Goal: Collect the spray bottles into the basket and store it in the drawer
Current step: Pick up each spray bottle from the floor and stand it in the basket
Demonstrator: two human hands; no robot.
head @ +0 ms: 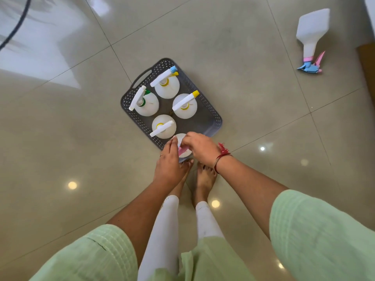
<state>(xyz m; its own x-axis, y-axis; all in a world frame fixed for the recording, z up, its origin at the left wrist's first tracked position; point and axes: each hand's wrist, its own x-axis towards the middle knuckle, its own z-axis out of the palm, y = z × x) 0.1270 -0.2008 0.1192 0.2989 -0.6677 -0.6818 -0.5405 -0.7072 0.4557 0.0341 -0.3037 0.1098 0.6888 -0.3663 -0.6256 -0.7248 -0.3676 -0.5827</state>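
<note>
A dark grey perforated basket (211,120) sits on the tiled floor below me. Several white spray bottles stand upright in it, such as one with a yellow nozzle (184,105) and one with a green collar (146,103). At the basket's near corner a white bottle with a pink trigger (183,149) is between my hands. My left hand (169,161) presses its left side. My right hand (199,148) grips its top. Another white bottle with a pink and blue head (311,35) lies on its side at the far right.
My bare feet (204,177) stand just behind the basket. A dark cable (18,25) crosses the upper left corner. A wooden piece of furniture (368,65) edges the right side. Glossy floor tiles surround the basket.
</note>
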